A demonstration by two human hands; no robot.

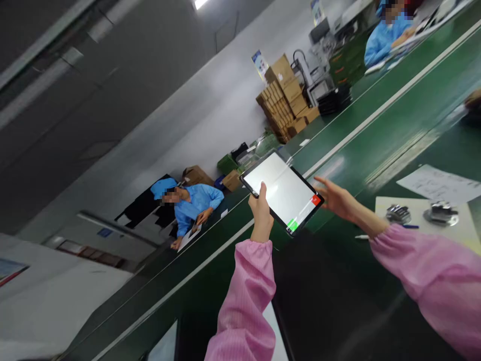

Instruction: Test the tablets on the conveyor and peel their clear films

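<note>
A tablet (283, 188) with a black frame and a bright, nearly white screen is held up above the bench, tilted in view. A green patch and a red patch show along its lower right edge. My left hand (261, 213) grips its near left side, the thumb lying over the screen's edge and the other fingers hidden behind. At the tablet's right corner is my right hand (336, 198), fingers apart and stretched toward the red patch. Whether a fingertip touches the tablet I cannot tell.
A green bench (349, 155) with a pale strip runs diagonally. At right lie written paper (443, 183), shiny metal pieces (441, 214) and a pen. Black-framed panels (165, 343) lie below. Two people in blue (197, 203) sit across the bench; cardboard boxes (287, 90) are stacked behind.
</note>
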